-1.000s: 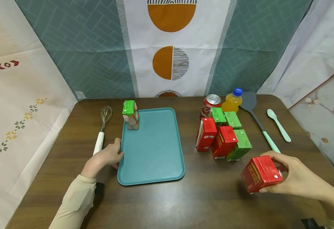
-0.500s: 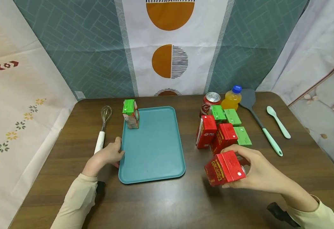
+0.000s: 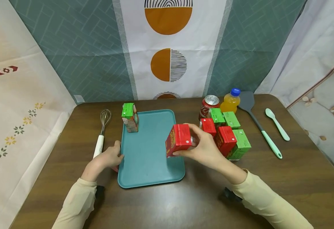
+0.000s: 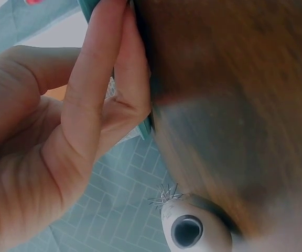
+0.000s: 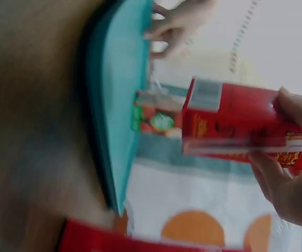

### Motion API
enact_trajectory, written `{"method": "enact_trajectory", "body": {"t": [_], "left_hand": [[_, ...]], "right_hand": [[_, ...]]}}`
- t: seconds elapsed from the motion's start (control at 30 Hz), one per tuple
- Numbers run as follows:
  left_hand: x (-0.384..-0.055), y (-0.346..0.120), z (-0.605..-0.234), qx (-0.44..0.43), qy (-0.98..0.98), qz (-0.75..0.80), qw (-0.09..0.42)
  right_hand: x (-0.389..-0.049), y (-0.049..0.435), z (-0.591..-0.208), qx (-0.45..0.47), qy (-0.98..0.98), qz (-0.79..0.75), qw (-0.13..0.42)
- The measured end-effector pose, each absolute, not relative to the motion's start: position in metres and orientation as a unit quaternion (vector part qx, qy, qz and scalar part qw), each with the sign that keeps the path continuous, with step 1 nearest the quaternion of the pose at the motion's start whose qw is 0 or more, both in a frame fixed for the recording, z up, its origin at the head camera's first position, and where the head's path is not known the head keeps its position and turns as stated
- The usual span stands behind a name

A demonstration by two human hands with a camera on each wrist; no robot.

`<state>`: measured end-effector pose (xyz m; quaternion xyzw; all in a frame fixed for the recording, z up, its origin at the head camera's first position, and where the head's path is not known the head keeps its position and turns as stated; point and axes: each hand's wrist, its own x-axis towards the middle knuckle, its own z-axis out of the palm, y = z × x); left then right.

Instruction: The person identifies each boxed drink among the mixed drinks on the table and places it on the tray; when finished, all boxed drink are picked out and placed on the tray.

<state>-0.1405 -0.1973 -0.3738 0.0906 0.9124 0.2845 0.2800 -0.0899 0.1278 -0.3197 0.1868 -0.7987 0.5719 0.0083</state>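
Right hand holding red drink carton over teal tray, raised clear of its surface.
Carton pinched between thumb and fingers, left of the palm, above the tray's right side. Left hand grips the tray's left rim, whisk just beside it. Two red cartons and three green cartons grouped right of the right hand. Green-topped carton upright at the tray's far left corner. Soda can and blue-capped bottle behind the group.

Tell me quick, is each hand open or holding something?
Left hand: holding the teal tray by its left edge.
Right hand: holding a red carton over the tray.
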Motion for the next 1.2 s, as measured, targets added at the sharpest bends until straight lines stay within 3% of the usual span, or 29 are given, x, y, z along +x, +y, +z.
{"method": "enact_trajectory", "body": {"t": [0.27,0.73,1.2], "left_hand": [[-0.138,-0.198,-0.376,0.098,0.914,0.291,0.266],[-0.139,-0.197,-0.377,0.086,0.911,0.299,0.270],[-0.140,-0.196,-0.376,0.063,0.908,0.303,0.283]], "right_hand": [[-0.128,0.075,-0.338,0.152,-0.818,0.554,-0.034],[-0.205,0.033,-0.345,0.109,-0.849,0.516,-0.030],[-0.235,0.016,-0.356,0.095,-0.866,0.489,-0.043]]}}
